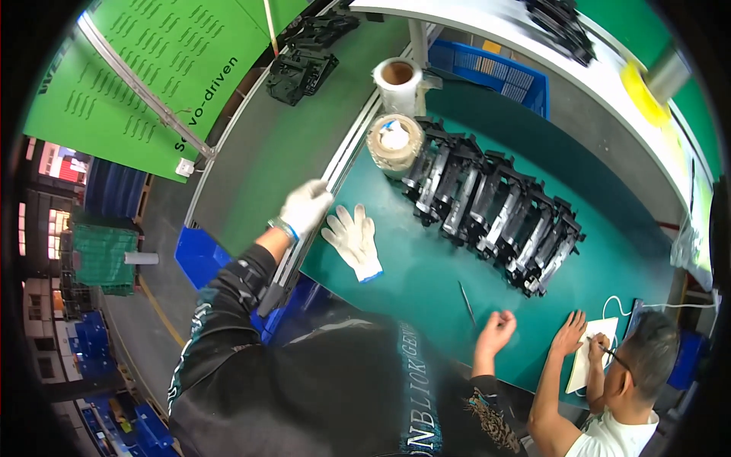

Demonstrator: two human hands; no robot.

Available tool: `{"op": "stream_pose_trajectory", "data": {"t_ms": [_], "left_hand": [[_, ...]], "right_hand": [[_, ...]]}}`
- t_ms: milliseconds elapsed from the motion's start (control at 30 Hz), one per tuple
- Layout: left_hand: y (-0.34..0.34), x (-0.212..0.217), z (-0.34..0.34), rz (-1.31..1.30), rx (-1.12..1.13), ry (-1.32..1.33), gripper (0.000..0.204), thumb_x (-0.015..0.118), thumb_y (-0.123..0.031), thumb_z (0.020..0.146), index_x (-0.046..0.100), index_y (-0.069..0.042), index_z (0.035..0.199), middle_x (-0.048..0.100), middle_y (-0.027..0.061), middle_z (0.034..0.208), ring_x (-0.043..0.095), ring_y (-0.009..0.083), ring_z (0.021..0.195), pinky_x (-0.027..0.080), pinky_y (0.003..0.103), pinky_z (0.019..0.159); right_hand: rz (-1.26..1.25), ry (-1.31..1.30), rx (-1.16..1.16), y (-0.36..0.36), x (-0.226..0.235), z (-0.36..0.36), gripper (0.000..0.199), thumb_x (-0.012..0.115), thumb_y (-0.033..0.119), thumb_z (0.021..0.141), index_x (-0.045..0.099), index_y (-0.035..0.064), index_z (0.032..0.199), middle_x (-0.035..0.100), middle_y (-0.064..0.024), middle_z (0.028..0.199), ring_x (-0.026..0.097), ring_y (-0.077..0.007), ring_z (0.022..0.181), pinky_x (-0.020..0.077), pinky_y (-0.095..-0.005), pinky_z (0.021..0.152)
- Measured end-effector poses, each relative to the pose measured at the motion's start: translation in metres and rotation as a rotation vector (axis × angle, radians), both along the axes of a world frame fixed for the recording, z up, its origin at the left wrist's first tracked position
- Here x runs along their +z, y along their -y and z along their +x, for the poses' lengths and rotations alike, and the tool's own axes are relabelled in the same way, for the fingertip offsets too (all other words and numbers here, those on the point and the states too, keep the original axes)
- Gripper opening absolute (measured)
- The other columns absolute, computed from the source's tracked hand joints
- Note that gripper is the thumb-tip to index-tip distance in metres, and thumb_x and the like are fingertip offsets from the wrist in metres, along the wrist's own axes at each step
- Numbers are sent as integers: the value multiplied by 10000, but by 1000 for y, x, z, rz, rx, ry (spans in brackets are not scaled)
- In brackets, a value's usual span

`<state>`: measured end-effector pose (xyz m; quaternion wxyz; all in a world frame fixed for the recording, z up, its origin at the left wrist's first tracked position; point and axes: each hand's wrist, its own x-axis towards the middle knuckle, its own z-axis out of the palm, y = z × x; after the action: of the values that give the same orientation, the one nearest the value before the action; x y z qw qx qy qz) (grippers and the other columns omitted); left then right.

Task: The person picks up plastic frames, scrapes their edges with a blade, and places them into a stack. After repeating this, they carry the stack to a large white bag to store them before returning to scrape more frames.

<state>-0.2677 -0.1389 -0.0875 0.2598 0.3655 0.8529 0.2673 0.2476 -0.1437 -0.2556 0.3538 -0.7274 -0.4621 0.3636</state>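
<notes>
Our dark sleeves sit closest. Our gloved left hand (306,207) rests its fingers on the table's metal edge rail (335,171), grasping nothing. Just right of those fingers lies a spare white glove (355,242), soft, light, probably easiest pinched at the cuff. Our bare right hand (495,332) hangs loosely curled, empty, near a thin pen-like tool (467,303).
</notes>
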Motion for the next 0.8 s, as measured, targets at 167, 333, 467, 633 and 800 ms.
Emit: {"op": "stream_pose_trajectory", "data": {"t_ms": [167,333,467,633,800], "left_hand": [[-82,-20,-166,-78,-148,-555,549,596,-422,854,582,-101,1299,456,204,1434,458,347,1303,390,413,1087],[-201,-43,-269,-106,-86,-883,503,605,-431,864,572,-207,1313,374,170,1476,442,357,1280,400,501,1042],[-241,-60,-311,-176,-77,-878,447,611,-401,864,620,-176,1249,429,176,1404,467,361,1246,415,517,1017],[-243,-75,-335,-139,-256,-801,354,594,-407,868,684,-113,1044,524,186,1242,543,370,1137,477,498,925],[-165,-35,-286,-392,-716,-603,380,559,-394,892,689,-76,1054,614,199,1114,630,354,980,514,463,881]], "right_hand": [[58,599,373,9,22,-94,607,693,254,856,461,41,1375,437,-207,1399,409,-364,1303,336,-503,1059],[-203,727,381,19,14,-168,738,721,300,824,406,42,1440,317,-254,1505,275,-420,1407,249,-533,1133],[-291,776,429,10,19,-192,749,723,301,812,413,32,1438,319,-266,1509,295,-443,1396,273,-508,1135],[-350,704,423,11,12,-200,773,741,298,806,408,15,1443,300,-290,1511,296,-439,1397,274,-473,1147],[-266,746,454,-3,8,-198,755,730,278,820,405,1,1443,319,-314,1494,336,-455,1371,304,-448,1141]]}}
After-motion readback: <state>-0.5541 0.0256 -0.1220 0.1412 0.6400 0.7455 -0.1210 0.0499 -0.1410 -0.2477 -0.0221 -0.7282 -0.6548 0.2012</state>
